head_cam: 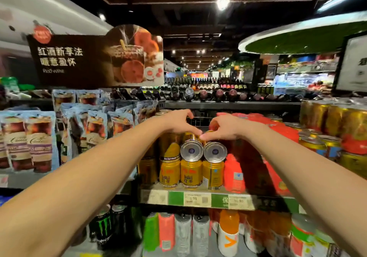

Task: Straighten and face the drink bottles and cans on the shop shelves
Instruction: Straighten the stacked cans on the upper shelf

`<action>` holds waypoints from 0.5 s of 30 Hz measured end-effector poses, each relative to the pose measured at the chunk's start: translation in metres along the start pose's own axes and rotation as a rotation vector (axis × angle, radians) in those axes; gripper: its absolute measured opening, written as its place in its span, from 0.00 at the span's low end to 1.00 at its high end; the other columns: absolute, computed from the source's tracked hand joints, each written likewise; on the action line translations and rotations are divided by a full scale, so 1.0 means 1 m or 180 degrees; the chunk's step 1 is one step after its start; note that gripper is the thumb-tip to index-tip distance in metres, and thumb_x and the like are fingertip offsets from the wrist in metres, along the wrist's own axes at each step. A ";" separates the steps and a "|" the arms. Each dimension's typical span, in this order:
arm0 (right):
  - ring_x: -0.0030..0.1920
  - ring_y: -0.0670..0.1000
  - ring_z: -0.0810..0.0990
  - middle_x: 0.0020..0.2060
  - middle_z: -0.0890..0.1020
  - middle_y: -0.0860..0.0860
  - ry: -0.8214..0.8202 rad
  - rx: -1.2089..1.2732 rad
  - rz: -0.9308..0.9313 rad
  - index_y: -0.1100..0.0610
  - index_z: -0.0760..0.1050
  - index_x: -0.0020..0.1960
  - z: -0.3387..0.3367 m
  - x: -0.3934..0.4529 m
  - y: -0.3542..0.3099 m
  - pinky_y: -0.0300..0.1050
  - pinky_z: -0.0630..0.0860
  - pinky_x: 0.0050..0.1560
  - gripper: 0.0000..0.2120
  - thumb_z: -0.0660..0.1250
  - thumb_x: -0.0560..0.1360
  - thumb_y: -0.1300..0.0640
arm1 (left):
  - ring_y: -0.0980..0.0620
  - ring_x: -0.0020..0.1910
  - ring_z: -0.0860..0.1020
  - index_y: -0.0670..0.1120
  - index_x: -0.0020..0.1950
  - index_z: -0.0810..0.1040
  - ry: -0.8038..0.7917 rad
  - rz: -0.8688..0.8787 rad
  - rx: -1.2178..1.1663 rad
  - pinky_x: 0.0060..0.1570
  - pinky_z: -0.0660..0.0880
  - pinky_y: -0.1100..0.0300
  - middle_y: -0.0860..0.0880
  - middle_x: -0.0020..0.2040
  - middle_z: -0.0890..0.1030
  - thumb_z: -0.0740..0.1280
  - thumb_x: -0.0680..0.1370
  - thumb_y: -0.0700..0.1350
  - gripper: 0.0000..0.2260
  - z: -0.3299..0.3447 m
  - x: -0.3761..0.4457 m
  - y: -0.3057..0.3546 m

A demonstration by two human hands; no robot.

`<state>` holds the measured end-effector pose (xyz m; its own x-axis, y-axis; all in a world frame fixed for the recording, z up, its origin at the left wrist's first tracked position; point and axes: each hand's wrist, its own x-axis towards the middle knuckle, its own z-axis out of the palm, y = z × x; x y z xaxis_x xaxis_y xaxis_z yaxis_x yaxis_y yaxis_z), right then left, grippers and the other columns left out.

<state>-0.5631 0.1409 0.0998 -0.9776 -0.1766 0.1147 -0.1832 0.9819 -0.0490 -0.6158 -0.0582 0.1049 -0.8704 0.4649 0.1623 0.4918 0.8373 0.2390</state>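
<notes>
Two gold cans (202,149) lie tipped under my left hand (179,121) and right hand (222,126), fingertips pinching each; lower row faced, these not yet upright.

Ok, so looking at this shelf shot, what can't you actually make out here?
- Head view: whether the left hand and right hand grip the two tipped gold cans; the hands cover the can bodies, only the bases show.
- Price tags: print too small and blurred.
- Cans behind the front gold row: hidden by that row.
- Bottom shelf bottles: cut off by the lower edge.
</notes>
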 end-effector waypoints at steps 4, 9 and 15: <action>0.56 0.57 0.80 0.58 0.82 0.56 -0.0402 -0.0127 0.0056 0.60 0.78 0.61 -0.001 0.011 0.001 0.52 0.77 0.59 0.48 0.61 0.64 0.19 | 0.45 0.64 0.75 0.45 0.70 0.74 -0.0899 -0.0265 0.0585 0.64 0.73 0.49 0.46 0.70 0.74 0.63 0.68 0.76 0.43 0.000 0.022 -0.004; 0.53 0.53 0.75 0.55 0.75 0.49 -0.0542 -0.0124 0.0020 0.54 0.71 0.66 -0.001 0.015 0.000 0.48 0.70 0.50 0.45 0.62 0.64 0.20 | 0.44 0.64 0.74 0.46 0.74 0.72 -0.1370 -0.0308 0.0624 0.62 0.71 0.49 0.45 0.73 0.72 0.63 0.61 0.81 0.52 0.002 0.033 0.000; 0.47 0.44 0.74 0.48 0.74 0.43 -0.0609 0.0286 -0.0075 0.52 0.67 0.60 -0.004 0.016 0.002 0.42 0.69 0.42 0.38 0.69 0.65 0.25 | 0.44 0.67 0.73 0.47 0.73 0.72 -0.1839 -0.0330 0.0221 0.64 0.71 0.49 0.46 0.72 0.72 0.67 0.55 0.78 0.54 -0.004 0.030 0.005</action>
<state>-0.5790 0.1406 0.1052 -0.9733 -0.2177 -0.0733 -0.2063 0.9687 -0.1379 -0.6394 -0.0409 0.1153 -0.7958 0.4447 -0.4110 0.4177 0.8945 0.1592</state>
